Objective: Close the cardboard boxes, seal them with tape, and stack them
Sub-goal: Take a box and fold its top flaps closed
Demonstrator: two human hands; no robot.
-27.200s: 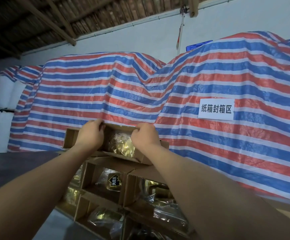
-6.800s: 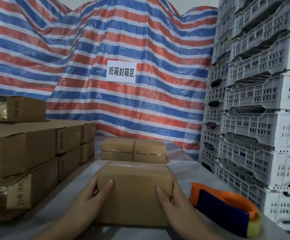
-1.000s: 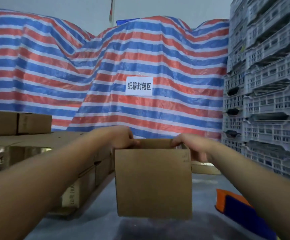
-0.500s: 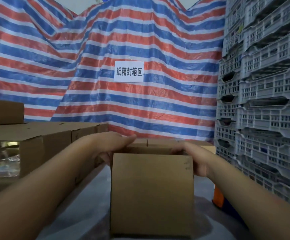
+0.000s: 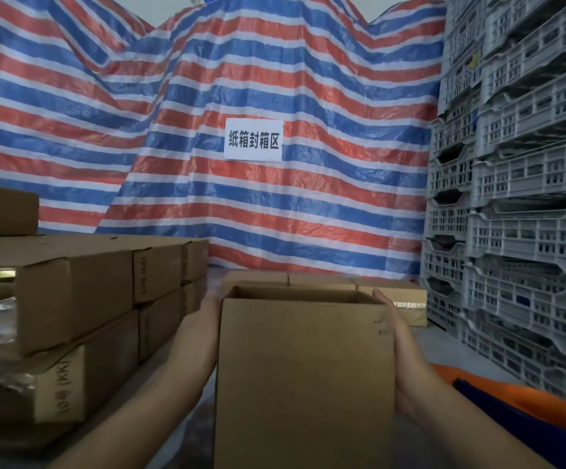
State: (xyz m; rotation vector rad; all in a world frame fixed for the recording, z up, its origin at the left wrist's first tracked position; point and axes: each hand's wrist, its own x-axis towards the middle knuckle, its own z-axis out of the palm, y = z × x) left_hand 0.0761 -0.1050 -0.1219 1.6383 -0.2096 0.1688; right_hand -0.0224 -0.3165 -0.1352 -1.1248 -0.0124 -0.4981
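A brown cardboard box [image 5: 303, 377] stands upright in front of me on the table, its top end showing a dark opening. My left hand [image 5: 200, 336] lies flat against its left side with the fingers straight. My right hand [image 5: 398, 346] presses flat against its right side. Behind it, several sealed boxes [image 5: 390, 296] sit in a row on the table. An orange and blue tape dispenser [image 5: 525, 414] lies at the lower right.
A stack of cardboard boxes [image 5: 82, 299] with open ends showing plastic-wrapped goods fills the left. Grey plastic crates [image 5: 518, 198] are piled high on the right. A striped tarp [image 5: 241, 79] with a white sign [image 5: 253, 139] hangs behind the table.
My hands slid from the box's top edge down to its two sides. The top now shows an opening. The view has tilted down a little.
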